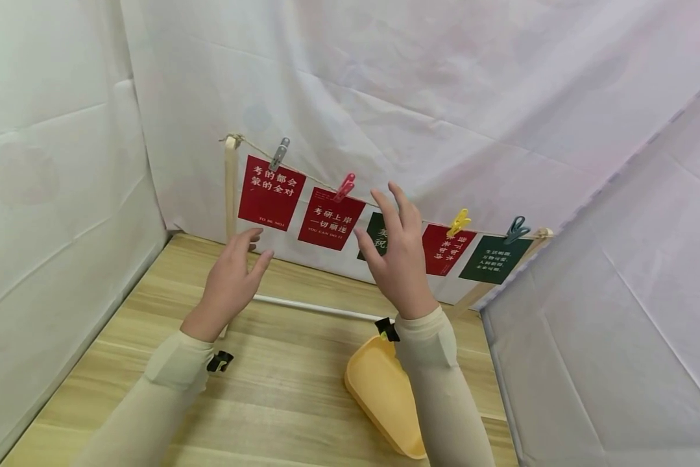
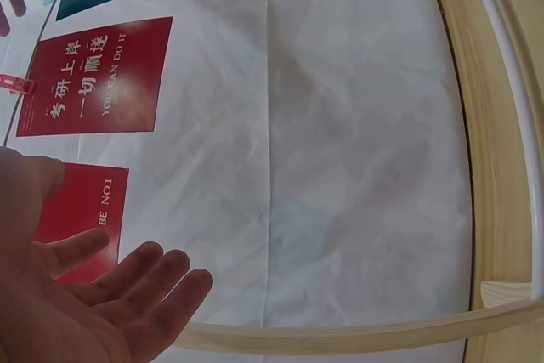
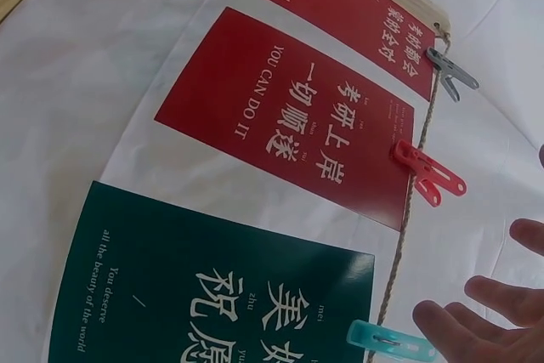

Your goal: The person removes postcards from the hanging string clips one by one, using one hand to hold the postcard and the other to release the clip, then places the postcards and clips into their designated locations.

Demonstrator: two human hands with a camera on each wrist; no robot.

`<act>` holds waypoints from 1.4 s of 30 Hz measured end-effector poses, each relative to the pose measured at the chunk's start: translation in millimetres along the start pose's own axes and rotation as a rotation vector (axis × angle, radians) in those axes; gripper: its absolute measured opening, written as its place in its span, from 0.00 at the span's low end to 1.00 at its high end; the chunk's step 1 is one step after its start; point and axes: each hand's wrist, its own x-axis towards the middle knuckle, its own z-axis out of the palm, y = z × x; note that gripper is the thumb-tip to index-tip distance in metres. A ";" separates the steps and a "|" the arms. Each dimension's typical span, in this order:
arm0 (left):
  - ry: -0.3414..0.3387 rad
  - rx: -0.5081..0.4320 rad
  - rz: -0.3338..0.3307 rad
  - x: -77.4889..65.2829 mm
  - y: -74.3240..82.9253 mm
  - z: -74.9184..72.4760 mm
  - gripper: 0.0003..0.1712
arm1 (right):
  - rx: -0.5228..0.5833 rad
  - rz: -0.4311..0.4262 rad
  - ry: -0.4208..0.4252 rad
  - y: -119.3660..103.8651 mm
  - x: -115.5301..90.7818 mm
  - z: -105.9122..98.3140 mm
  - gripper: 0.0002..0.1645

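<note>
Several red and green cards hang by clothespins from a twine line between wooden posts. My left hand [image 1: 229,279], fingers spread and holding nothing, is by the lower edge of the leftmost red card [image 1: 270,194]. My right hand [image 1: 402,266] is raised in front of the middle green card [image 1: 376,237], partly hiding it; its fingers are extended with nothing between them. In the right wrist view, a turquoise clothespin [image 3: 391,342] clips that green card, close to my fingertips. A pink clothespin [image 1: 344,187] holds the second red card [image 1: 329,217], and a grey clothespin [image 1: 279,154] the leftmost.
Farther right hang a red card [image 1: 440,250] under a yellow clothespin [image 1: 458,222] and a green card [image 1: 495,259] under a dark teal clothespin [image 1: 516,229]. A yellow tray [image 1: 379,389] sits beneath my right forearm. A white rod [image 1: 320,307] crosses low behind it.
</note>
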 end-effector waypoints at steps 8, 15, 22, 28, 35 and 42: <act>0.005 -0.006 -0.016 1.9 -1.9 2.3 0.33 | 0.015 -0.017 0.005 -1.2 5.1 2.9 0.37; 0.006 -0.015 -0.026 -0.1 -5.7 2.3 0.32 | 0.015 -0.039 0.004 -2.4 11.4 5.5 0.36; -0.003 -0.024 -0.035 -0.5 -9.0 3.9 0.33 | 0.034 -0.027 0.009 -4.0 18.8 4.6 0.35; -0.007 -0.034 -0.037 0.3 -9.1 5.1 0.32 | 0.036 -0.038 0.013 -6.0 24.2 2.8 0.36; -0.013 -0.029 -0.043 0.7 -9.8 4.4 0.32 | 0.039 -0.063 0.020 -6.1 29.8 0.7 0.36; -0.010 -0.030 -0.047 2.9 -11.4 3.0 0.32 | 0.051 -0.088 0.035 -4.9 38.3 -0.2 0.36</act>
